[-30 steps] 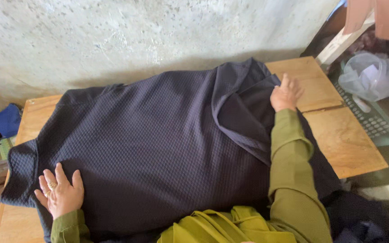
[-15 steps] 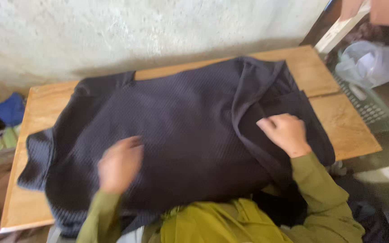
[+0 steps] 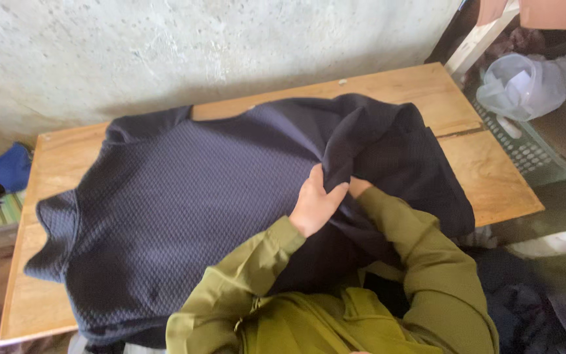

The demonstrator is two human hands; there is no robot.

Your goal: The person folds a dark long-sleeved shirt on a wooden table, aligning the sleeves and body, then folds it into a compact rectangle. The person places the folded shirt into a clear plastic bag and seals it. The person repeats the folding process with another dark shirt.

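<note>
A dark navy quilted sweater (image 3: 185,210) lies spread over a wooden table (image 3: 486,170), its collar toward the left edge. My left hand (image 3: 316,204) pinches a raised fold of the sweater near its middle right. My right hand (image 3: 359,187) is mostly tucked under that same fold, only its wrist showing. Both arms wear olive green sleeves.
A rough pale wall runs behind the table. To the right stand a clear plastic jug (image 3: 519,85) and a white perforated basket (image 3: 525,147). Blue cloth (image 3: 11,167) and other fabrics lie on the floor at the left.
Both hands have come in from the sweater's far ends to its middle right. The left hand has taken hold of a fold and lifted it; the right has slipped beneath it.
</note>
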